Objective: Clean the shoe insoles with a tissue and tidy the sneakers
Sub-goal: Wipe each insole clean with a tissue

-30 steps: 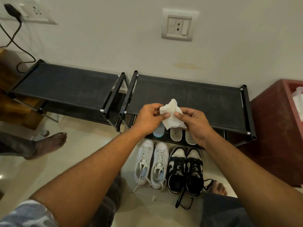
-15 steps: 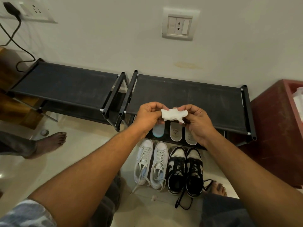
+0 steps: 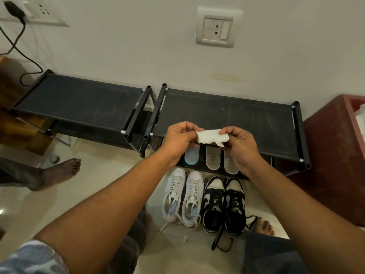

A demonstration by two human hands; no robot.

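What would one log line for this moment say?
left hand, right hand: pinching tissue | insoles: three visible, lower shelf | sneakers: two pairs, floor

The pale tiled floor (image 3: pixel 98 175) carries two black shoe racks side by side against the wall, the left rack (image 3: pixel 79 95) and the right rack (image 3: pixel 227 113). Before the right rack stand white sneakers (image 3: pixel 183 196) and, just beside them, black-and-white sneakers (image 3: pixel 224 204), toes toward it. On its lower shelf (image 3: pixel 202 155) lie a pale blue insole (image 3: pixel 192 158), a grey insole (image 3: pixel 213 158) and a second grey insole (image 3: pixel 229 165). A small white scrap (image 3: pixel 186 237) lies on the floor behind the heels.
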